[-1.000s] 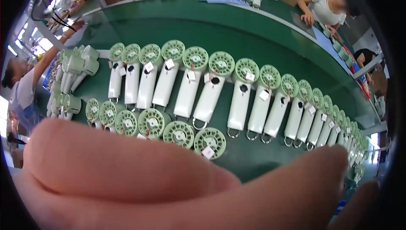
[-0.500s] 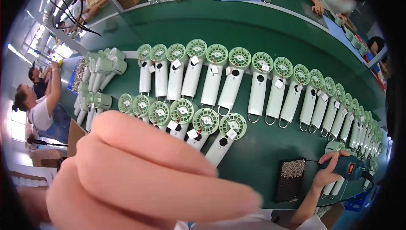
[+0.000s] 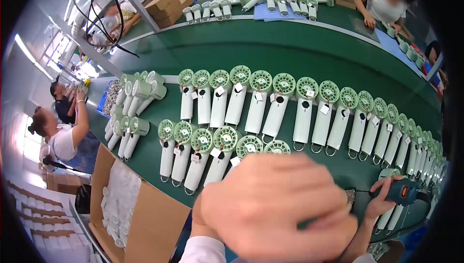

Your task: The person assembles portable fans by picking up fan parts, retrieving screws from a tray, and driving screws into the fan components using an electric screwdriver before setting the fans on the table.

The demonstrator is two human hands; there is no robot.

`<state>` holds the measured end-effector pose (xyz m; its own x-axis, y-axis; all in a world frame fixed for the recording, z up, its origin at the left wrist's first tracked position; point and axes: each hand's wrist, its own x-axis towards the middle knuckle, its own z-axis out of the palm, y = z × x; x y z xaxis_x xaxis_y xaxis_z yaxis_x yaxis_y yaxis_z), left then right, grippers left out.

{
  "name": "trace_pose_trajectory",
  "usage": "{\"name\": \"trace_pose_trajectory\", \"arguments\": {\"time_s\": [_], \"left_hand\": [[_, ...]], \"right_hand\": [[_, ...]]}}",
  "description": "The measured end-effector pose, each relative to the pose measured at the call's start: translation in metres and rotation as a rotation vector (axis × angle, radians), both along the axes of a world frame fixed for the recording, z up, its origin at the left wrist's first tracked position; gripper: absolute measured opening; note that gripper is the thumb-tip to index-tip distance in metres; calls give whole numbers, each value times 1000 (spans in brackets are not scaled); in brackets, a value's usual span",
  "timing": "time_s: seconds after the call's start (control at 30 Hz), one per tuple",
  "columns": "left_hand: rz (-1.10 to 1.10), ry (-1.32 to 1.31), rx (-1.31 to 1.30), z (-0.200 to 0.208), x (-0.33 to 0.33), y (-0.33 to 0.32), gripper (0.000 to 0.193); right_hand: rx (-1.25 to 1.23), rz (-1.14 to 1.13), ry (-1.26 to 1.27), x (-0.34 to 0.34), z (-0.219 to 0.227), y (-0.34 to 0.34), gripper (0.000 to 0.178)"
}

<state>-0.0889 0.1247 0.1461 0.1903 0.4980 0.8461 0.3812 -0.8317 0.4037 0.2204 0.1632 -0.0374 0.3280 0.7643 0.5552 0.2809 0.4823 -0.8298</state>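
Observation:
My left hand (image 3: 275,205) is big and blurred in the lower middle. Its fingers bend toward the right, with a small gap beside the thumb; whether they pinch anything cannot be made out. Behind it are handheld fan bodies (image 3: 224,140) with round green heads and white handles, some partly covered. At the right my right hand (image 3: 379,205) grips a dark teal electric screwdriver (image 3: 403,192), its thin bit pointing left. Only a sliver of the small silver screws (image 3: 350,196) shows past my left hand. One fan body (image 3: 389,172) lies just behind the screwdriver.
A long row of fan bodies (image 3: 302,118) curves across the green table (image 3: 193,60). White-and-green housings (image 3: 140,89) are piled at the left, near a blue bin (image 3: 102,103). A cardboard box (image 3: 157,214) of white parts stands below. A co-worker (image 3: 384,2) sits across; others work at left.
My left hand has moved right and away from the view, now covering most of the black screw tray. My right hand keeps the screwdriver. The view has shifted, showing the cardboard box.

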Motion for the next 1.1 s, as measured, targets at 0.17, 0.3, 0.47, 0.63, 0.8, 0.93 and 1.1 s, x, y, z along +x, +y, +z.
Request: {"name": "trace_pose_trajectory", "arguments": {"time_s": [0.17, 0.3, 0.47, 0.63, 0.8, 0.93, 1.1], "left_hand": [[8, 83, 236, -4, 21, -31, 9], [92, 220, 232, 11, -14, -77, 17], [915, -89, -209, -42, -113, -63, 23], [1329, -30, -510, -133, -320, -110, 36], [1564, 387, -627, -186, -378, -154, 56], [1598, 747, -537, -200, -395, -170, 65], [1560, 650, -660, -202, -415, -181, 67]], "right_hand": [[-20, -12, 14, -2, 6, 4, 20], [-29, 18, 45, -4, 6, 3, 22], [-46, -34, -3, 11, 4, 0, 23], [-35, 19, 48, 7, 5, 2, 21], [-12, 33, 21, 1, 6, 2, 18], [-7, 21, 34, 3, 3, 3, 19], [-6, 31, 40, 2, 4, 3, 19]]}}
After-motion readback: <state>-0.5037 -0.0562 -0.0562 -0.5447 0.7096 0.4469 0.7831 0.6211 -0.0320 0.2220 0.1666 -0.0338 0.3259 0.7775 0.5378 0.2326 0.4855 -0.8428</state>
